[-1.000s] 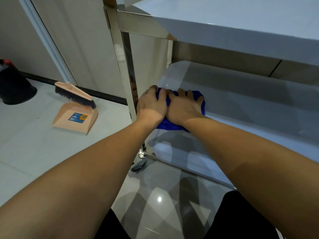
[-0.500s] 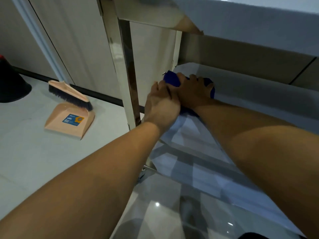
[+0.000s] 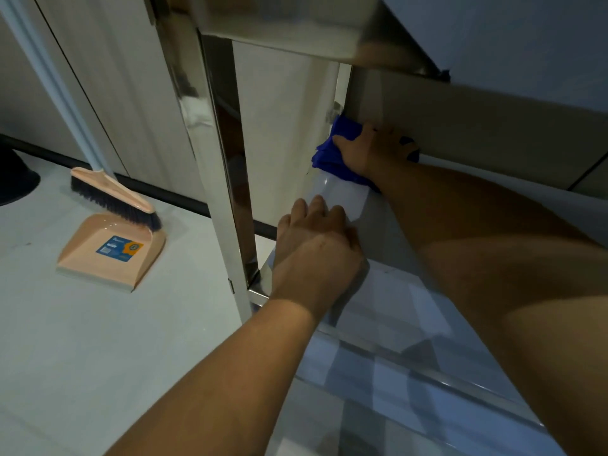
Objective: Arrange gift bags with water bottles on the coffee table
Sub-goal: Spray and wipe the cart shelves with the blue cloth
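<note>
Right hand (image 3: 371, 153) is stretched far into the back left corner of the lower glass shelf (image 3: 411, 311) of the desk, forearm fully extended from lower right up toward the corner. Its palm lies flat on a blue cloth (image 3: 332, 153), fingers spread over it and pressing down; grip is not curled round the cloth, just straight fingers on top. Cloth sits bunched at the far left end of the shelf, touching the back panel and just beside the rear post. Fingertips on the far side are partly hidden under the edge of the upper tier. Left hand (image 3: 316, 248) rests nearer, at the left edge of the same shelf, just right of the chrome front leg (image 3: 223, 166). Back of the hand faces up, fingers together and lightly bent, pointing far; grip holds nothing, it only bears on the glass. The two hands are apart, left near, right far. Left forearm runs in from the bottom centre. Task items: gift bags and water bottles do not show in this view. On the floor to the left, a peach dustpan (image 3: 112, 255) with a brush (image 3: 115, 199) standing in it, near the wall. A dark round object (image 3: 16, 179) sits at the far left edge, cut off.
</note>
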Tool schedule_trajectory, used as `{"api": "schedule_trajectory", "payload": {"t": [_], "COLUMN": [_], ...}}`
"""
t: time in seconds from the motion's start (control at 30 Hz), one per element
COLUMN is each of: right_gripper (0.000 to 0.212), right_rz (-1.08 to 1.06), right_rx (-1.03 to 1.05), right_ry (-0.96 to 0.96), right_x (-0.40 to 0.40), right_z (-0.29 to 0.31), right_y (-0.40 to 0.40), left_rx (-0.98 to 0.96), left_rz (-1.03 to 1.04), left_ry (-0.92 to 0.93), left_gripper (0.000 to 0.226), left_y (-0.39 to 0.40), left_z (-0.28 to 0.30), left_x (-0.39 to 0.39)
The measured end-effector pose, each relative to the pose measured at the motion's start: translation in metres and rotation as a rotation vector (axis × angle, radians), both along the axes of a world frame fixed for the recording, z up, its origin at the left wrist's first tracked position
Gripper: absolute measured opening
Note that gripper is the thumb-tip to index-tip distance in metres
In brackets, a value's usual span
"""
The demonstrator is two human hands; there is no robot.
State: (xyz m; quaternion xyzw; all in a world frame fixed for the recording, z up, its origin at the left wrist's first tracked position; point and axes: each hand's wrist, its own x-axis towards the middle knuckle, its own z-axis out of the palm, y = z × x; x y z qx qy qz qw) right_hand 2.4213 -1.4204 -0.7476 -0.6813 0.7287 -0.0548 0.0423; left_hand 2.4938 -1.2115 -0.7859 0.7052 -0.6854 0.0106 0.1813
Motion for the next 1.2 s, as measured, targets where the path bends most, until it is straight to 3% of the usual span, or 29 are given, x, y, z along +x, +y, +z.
{"api": "schedule_trajectory", "payload": {"t": [0.2,0.4,0.53,0.7,1.1,1.2], "right_gripper": [0.063,0.077,0.080,0.077,0.069,0.066], "right_rz": [0.173,0.160,0.169,0.145,0.012,-0.026], "right_rx": [-0.251,0.012,0.082,0.108,0.078,0.077], "right_ry": [0.001,0.043,0.048,-0.010,0.021,0.038], "right_x": [-0.007,-0.018,-0.026,-0.048,-0.077,-0.075], "right_z": [-0.006,-0.005,-0.003,-0.004,0.000,0.002], "right_y": [-0.016,-0.003,0.023,0.079,0.249,0.284], "left_rx": [0.085,0.017,-0.027,-0.026,0.114,0.147], "left_rz": [-0.016,0.019,0.019,0.028,-0.038,-0.018], "left_ry": [-0.017,-0.019,0.003,0.015,0.015,0.028], "left_gripper": [0.039,0.032,0.030,0.045,0.031,0.041], "left_y": [-0.006,-0.006,0.003,0.003,0.012,0.009], "left_z": [0.004,0.002,0.007,0.008,0.026,0.025], "left_x": [-0.001,-0.003,-0.003,-0.004,-0.002,-0.003]}}
